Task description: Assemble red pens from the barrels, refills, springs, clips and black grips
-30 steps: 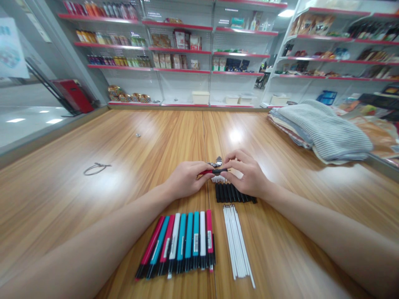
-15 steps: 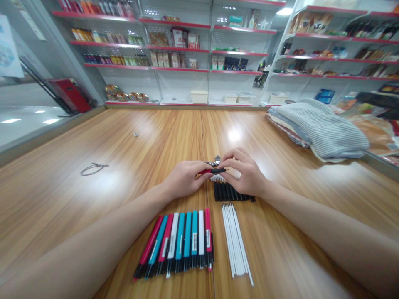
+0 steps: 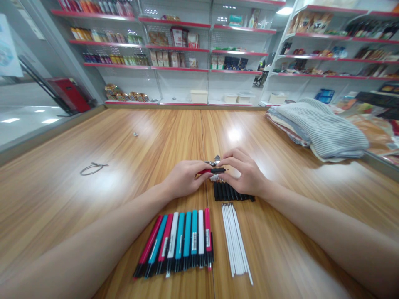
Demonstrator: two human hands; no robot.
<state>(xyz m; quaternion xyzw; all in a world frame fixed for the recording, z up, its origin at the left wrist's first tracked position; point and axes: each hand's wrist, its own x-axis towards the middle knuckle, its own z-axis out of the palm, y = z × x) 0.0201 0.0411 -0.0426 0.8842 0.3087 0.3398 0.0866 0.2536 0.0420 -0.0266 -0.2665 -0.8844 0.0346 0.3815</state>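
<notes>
In my left hand is a ballpoint pen with a red barrel and black grip, its thin tip pointing right. The thumb and fingers of my right hand close around the front of that grip. Below the right hand lies a row of black pen grips, partly covered by it. Small white parts and a cluster of silvery metal pieces lie just behind the pen. Nearer me are several red, blue and white pen barrels in a row, and a bundle of white refills.
All this lies on a wood-grain table. A grey cord loop and a tiny metal piece are on the left. Folded cloths are stacked at the right. Stocked shelves stand beyond the far edge.
My right fingertips have shifted very slightly left along the black grip. Both hands otherwise stay in place with the pen.
</notes>
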